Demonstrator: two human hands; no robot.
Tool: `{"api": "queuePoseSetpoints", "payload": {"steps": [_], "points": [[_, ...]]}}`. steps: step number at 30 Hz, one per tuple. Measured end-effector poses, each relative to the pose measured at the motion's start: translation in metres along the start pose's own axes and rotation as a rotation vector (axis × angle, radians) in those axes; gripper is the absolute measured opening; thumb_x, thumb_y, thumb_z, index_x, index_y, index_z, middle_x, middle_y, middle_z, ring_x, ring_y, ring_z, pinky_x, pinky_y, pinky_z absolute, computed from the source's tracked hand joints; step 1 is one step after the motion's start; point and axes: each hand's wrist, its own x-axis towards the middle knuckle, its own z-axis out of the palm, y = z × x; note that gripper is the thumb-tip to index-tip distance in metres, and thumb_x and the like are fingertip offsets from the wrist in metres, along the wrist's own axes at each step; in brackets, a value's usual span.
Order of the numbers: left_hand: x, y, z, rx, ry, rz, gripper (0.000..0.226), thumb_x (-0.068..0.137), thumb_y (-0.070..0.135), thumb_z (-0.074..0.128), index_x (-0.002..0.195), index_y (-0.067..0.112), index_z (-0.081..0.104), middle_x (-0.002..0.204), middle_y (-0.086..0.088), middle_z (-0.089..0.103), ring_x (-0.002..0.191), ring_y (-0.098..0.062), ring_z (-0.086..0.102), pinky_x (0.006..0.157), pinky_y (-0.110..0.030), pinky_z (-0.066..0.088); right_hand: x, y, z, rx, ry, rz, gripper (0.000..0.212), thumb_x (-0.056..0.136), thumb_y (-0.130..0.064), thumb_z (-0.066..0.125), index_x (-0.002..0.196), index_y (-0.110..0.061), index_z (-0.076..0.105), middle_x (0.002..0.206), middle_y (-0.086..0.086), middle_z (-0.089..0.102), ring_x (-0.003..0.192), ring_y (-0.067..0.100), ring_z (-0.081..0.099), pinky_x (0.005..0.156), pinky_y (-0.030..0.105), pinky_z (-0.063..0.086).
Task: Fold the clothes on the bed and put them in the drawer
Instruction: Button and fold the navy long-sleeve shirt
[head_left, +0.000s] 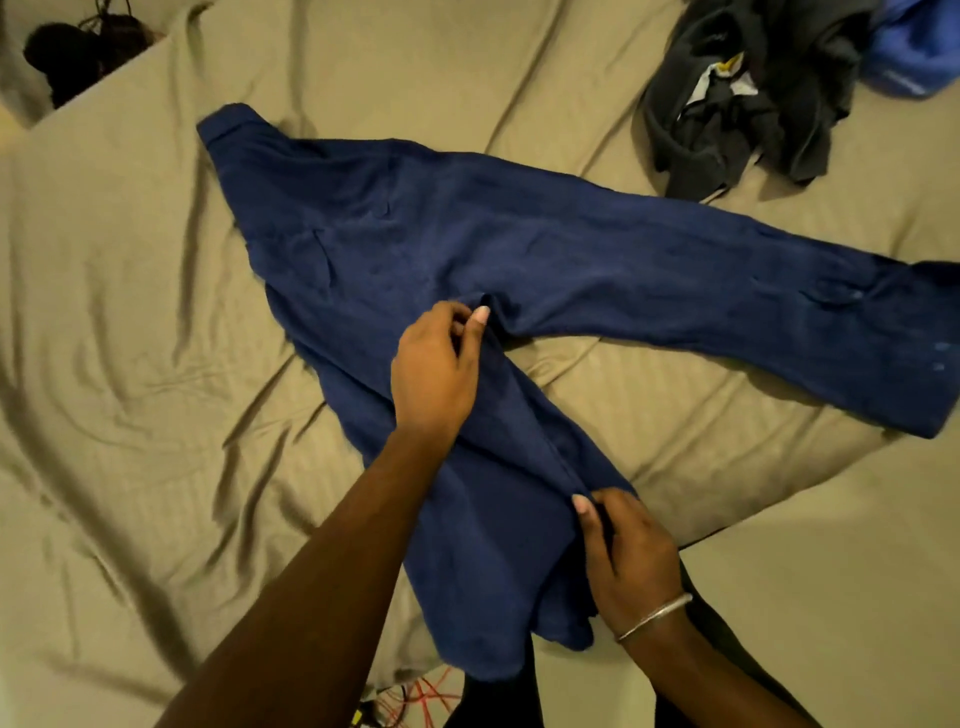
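Head view: your left hand (435, 366) pinches trousers (467, 234) at crotch, right hand (626, 553) pinches near leg's seam; swing it w/ seam taut to 3 o'clock leg.

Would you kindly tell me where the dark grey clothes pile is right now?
In the head view, the dark grey clothes pile lies at the bed's far right, just beyond the blue trousers and beside a blue item in the corner.

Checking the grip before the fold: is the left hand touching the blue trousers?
Touching. The head view shows the left hand pinching the blue trousers at the crotch.
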Motion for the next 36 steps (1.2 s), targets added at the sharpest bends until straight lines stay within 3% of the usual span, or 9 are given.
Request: {"api": "queuePoseSetpoints", "payload": {"steps": [4, 8, 11, 13, 20, 26, 29, 32, 36], "points": [[-0.06, -0.031, -0.007, 0.05, 0.316, -0.29, 0.039, 0.099, 0.038, 0.053, 0.126, 0.011, 0.056, 0.118, -0.013, 0.058, 0.11, -0.03, 0.05, 0.096, -0.041, 0.036, 0.004, -0.009, 0.0, 0.056, -0.154, 0.093, 0.024, 0.095, -0.051, 0.053, 0.083, -0.031, 0.046, 0.07, -0.011, 0.054, 0.066, 0.008, 0.054, 0.061, 0.018, 0.041], [-0.124, -0.062, -0.01, -0.173, 0.203, -0.744, 0.062, 0.089, 0.053, 0.061, 0.13, 0.007, 0.049, 0.123, -0.014, 0.056, 0.114, -0.033, 0.053, 0.1, -0.045, 0.043, 0.001, -0.016, 0.004, 0.096, -0.219, 0.199, 0.007, 0.099, -0.032, 0.049, 0.1, -0.033, 0.042, 0.07, -0.01, 0.058, 0.062, 0.01, 0.058, 0.058, 0.034, 0.046], [-0.138, -0.06, -0.015, -0.213, 0.202, -0.728, 0.032, 0.097, 0.043, 0.056, 0.096, 0.011, 0.059, 0.085, 0.002, 0.063, 0.079, -0.016, 0.058, 0.072, -0.029, 0.04, 0.003, -0.019, 0.004, 0.086, -0.187, 0.227, 0.016, 0.1, -0.036, 0.043, 0.112, -0.027, 0.049, 0.073, -0.01, 0.058, 0.063, 0.003, 0.056, 0.052, 0.018, 0.041], [-0.14, -0.06, -0.022, -0.204, 0.276, -0.748, 0.032, 0.1, 0.039, 0.051, 0.086, 0.012, 0.062, 0.077, 0.002, 0.063, 0.074, -0.017, 0.056, 0.068, -0.028, 0.035, 0.004, -0.021, 0.004, 0.032, -0.192, 0.186, 0.027, 0.097, -0.044, 0.044, 0.113, -0.025, 0.053, 0.077, -0.018, 0.055, 0.065, -0.002, 0.054, 0.055, 0.011, 0.039], [-0.169, -0.082, -0.034, -0.59, 0.414, -0.97, 0.042, 0.104, 0.036, 0.043, 0.072, 0.011, 0.054, 0.069, 0.002, 0.056, 0.068, -0.014, 0.049, 0.067, -0.033, 0.039, -0.004, -0.017, 0.002, -0.055, -0.108, 0.057, 0.029, 0.088, -0.046, 0.064, 0.088, -0.017, 0.065, 0.064, -0.008, 0.059, 0.057, 0.007, 0.055, 0.055, 0.025, 0.047], [-0.186, -0.08, -0.038, -0.663, 0.131, -0.883, 0.049, 0.095, 0.048, 0.056, 0.081, 0.001, 0.058, 0.079, -0.017, 0.065, 0.075, -0.02, 0.063, 0.073, -0.039, 0.051, -0.007, -0.012, 0.002, -0.093, -0.178, 0.111, 0.022, 0.1, -0.034, 0.044, 0.098, -0.014, 0.053, 0.07, -0.004, 0.056, 0.062, 0.019, 0.054, 0.056, 0.031, 0.039], [-0.191, -0.075, -0.04, -0.712, 0.128, -0.916, 0.031, 0.101, 0.041, 0.048, 0.104, 0.011, 0.058, 0.101, 0.001, 0.066, 0.104, -0.021, 0.062, 0.096, -0.042, 0.049, -0.013, -0.02, -0.006, 0.02, -0.126, 0.058, 0.006, 0.102, -0.025, 0.047, 0.102, -0.019, 0.049, 0.08, -0.014, 0.056, 0.072, 0.0, 0.058, 0.059, 0.015, 0.04], [-0.193, -0.06, -0.038, -0.829, 0.168, -0.953, 0.024, 0.101, 0.033, 0.05, 0.104, 0.012, 0.058, 0.099, 0.007, 0.065, 0.1, -0.012, 0.061, 0.091, -0.031, 0.048, -0.021, -0.026, -0.012, 0.049, -0.048, -0.034, 0.018, 0.097, -0.034, 0.043, 0.103, -0.019, 0.049, 0.084, -0.017, 0.056, 0.078, -0.014, 0.055, 0.065, 0.0, 0.037], [-0.202, -0.053, -0.03, -0.955, 0.07, -0.933, 0.031, 0.089, 0.033, 0.068, 0.114, 0.014, 0.068, 0.11, 0.006, 0.073, 0.105, -0.008, 0.067, 0.093, -0.03, 0.051, -0.018, -0.026, -0.016, 0.009, 0.015, -0.042, 0.024, 0.097, -0.041, 0.038, 0.107, -0.021, 0.046, 0.08, -0.01, 0.056, 0.073, -0.011, 0.058, 0.062, 0.001, 0.038]]}}
